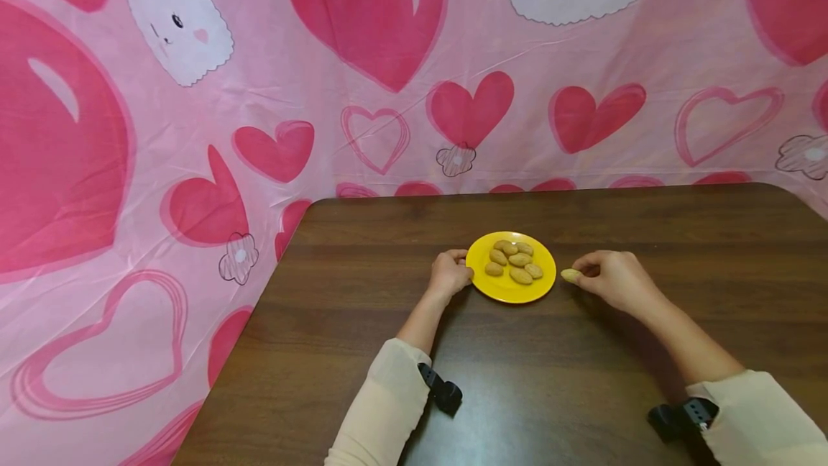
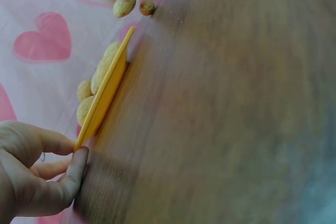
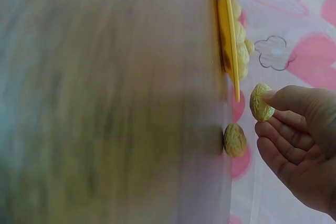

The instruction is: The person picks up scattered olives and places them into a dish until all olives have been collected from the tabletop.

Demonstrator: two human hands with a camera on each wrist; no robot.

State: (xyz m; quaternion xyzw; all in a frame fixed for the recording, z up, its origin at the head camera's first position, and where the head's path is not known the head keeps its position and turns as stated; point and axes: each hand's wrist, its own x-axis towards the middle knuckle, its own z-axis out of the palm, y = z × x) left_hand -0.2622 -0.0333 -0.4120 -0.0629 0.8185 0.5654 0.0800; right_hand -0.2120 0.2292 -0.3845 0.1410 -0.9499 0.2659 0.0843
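A round yellow plate (image 1: 480,281) lies on the table with several wrinkled, yellow-brown oval pieces (image 1: 520,259) on it; whether they are nuts or dried fruit I cannot tell. My left hand (image 1: 450,273) pinches the plate's left rim between thumb and fingers. Just right of the plate, my right hand (image 1: 619,282) holds one such oval piece (image 3: 261,102) between thumb and fingertips, above the tabletop. Another oval piece (image 3: 234,140) rests on the table beneath that hand; the head view does not show it.
The brown wooden table (image 1: 310,365) has a rounded far edge. Behind and to the left hangs a pink cloth (image 1: 272,92) with hearts. Black wrist cameras (image 1: 445,390) sit at both cream sleeves (image 1: 388,401).
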